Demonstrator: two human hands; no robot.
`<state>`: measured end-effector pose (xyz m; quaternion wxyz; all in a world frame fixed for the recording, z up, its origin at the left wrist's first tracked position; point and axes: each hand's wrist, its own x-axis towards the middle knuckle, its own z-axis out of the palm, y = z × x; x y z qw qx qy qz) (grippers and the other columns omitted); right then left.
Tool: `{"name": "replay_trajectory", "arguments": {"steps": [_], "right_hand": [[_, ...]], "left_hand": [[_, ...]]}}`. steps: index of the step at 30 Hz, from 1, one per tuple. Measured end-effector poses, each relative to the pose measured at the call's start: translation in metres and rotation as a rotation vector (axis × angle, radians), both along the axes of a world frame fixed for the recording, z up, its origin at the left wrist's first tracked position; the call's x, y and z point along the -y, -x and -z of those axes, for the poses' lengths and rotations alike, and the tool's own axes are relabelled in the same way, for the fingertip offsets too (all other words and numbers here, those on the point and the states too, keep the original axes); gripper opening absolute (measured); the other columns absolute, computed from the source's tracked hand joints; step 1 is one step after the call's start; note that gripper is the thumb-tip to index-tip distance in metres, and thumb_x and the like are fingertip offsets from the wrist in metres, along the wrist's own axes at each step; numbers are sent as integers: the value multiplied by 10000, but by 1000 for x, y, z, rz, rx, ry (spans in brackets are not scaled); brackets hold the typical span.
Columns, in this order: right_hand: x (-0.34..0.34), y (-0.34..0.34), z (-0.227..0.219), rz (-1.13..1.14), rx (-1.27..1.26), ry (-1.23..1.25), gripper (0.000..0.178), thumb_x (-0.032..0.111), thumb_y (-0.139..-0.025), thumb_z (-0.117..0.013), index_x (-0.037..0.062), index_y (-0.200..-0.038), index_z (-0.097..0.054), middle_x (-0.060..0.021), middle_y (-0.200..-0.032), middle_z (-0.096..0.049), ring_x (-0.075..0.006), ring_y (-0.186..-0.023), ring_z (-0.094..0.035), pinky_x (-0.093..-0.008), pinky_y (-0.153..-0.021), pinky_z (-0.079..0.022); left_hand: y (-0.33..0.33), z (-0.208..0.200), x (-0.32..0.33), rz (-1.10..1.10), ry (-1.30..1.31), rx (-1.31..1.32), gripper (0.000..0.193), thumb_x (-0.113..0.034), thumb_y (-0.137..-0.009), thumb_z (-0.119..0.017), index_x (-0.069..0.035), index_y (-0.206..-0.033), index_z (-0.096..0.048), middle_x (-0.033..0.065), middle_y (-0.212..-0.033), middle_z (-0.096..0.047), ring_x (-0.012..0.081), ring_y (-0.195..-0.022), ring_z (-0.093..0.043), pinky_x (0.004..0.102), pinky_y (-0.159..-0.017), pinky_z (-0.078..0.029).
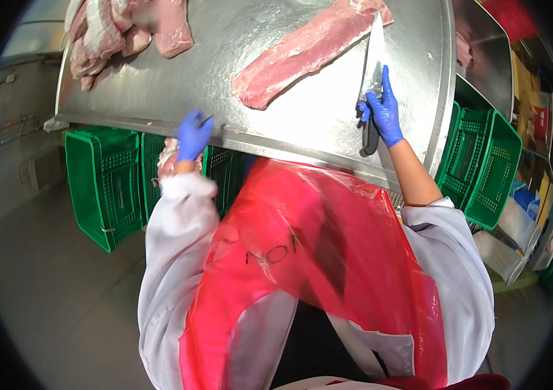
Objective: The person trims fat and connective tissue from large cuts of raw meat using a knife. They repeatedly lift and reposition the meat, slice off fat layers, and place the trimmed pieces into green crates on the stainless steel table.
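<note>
My right hand (385, 118), in a blue glove, grips a large knife (374, 58) by its black handle. The broad blade points away from me, and its tip overlaps the far end of a long pink slab of meat (296, 58) on the metal table. At the table's near edge, to the left, is my blue-gloved left hand (193, 135). Its fingers are curled together, and a small dark sliver shows at the fingertips, too small to name. Below that hand, a piece of meat (167, 159) shows in a crate, partly hidden by my wrist.
More meat pieces (104, 36) are heaped at the table's far left. Green crates (104, 185) stand under the left edge, and others (484, 162) stand at the right. The metal table (198, 84) has a raised rim. A metal bin (481, 39) adjoins it.
</note>
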<state>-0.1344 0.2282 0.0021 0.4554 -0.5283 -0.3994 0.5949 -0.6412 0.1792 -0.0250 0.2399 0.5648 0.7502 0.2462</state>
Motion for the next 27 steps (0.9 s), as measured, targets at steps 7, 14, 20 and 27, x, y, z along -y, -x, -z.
{"name": "replay_trajectory", "arguments": {"steps": [7,14,20,27], "right_hand": [[17,-3,-10,-150,122,-54,813,-1,-967,-537,197,-1639,-124,-81,-1011,-645,-103,-696,-599,-259,-621,-545],[-3,17,-9,-250,284,-162,808,29,-968,-540,220,-1636,-127,-108,-961,-693,-129,-686,-654,-296,-594,-573],[-51,52,-17,-323,292,-138,805,43,-969,-539,267,-1632,-142,-117,-924,-694,-135,-697,-663,-310,-617,-578],[-75,88,-17,-299,189,-69,813,17,-977,-555,271,-1634,-148,-58,-948,-646,-98,-689,-600,-264,-577,-541]], "left_hand": [[-111,5,-68,-166,-91,16,359,-270,-811,-792,-18,-1026,-653,154,-969,-693,228,-822,-681,368,-739,-547],[-151,-8,-57,266,-265,-524,156,-252,-815,-711,-121,-891,-675,88,-930,-630,300,-968,-588,442,-832,-451],[-153,-5,-86,427,-170,-715,156,-242,-886,-629,-99,-889,-691,103,-952,-646,293,-948,-608,441,-820,-442],[-158,7,-110,462,-353,-661,144,-196,-889,-578,-109,-932,-684,97,-951,-646,274,-958,-608,438,-854,-430]]}}
